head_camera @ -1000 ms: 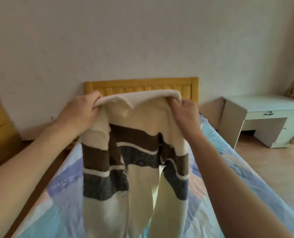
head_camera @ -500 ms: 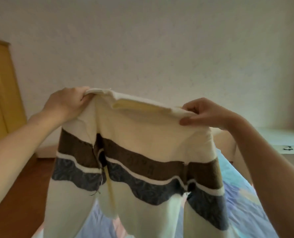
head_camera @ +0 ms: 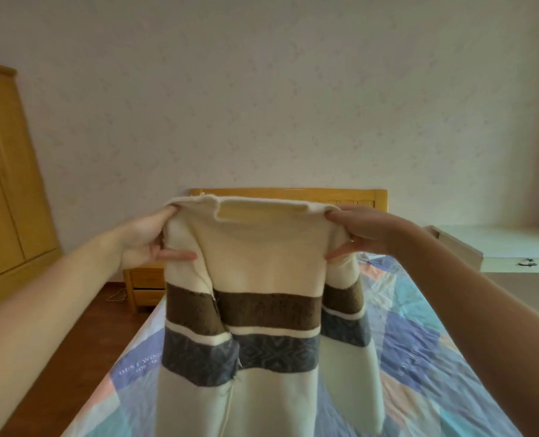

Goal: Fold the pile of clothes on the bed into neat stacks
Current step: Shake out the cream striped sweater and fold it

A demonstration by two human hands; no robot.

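two hands holding a striped sweater up over the bed

both hands are gripping one cream sweater (head_camera: pixel 263 269) by its shoulders and holding it up in the air above the bed (head_camera: pixel 425 351), with the headboard (head_camera: pixel 356 197) showing just behind the collar. the left hand (head_camera: pixel 145 244) is pinching the left shoulder, thumb along the top edge and fingers curling over the fabric below. the right hand (head_camera: pixel 361 233) is pinching the right shoulder in the same way, with one fingertip showing under the cloth. the sweater is hanging down and facing the camera, its neck opening stretching between the two hands. a brown band (head_camera: pixel 265 310) is crossing the chest, a thin cream line is running under it, and a grey-blue patterned band (head_camera: pixel 274 353) is sitting below that. both sleeves are hanging at the sides and carrying the same stripes. the lower part is running out of the bottom of the view, so i cannot tell whether the hem is touching the bed.

the bed is wearing a patchwork sheet in blue, pink and turquoise blocks with some small printed lettering. a wooden wardrobe (head_camera: pixel 6 190) is standing on the left against the wall, and a small wooden bedside cabinet (head_camera: pixel 143 285) is standing between it and the bed. a white desk (head_camera: pixel 501 247) with a dark drawer handle is standing to the right of the bed
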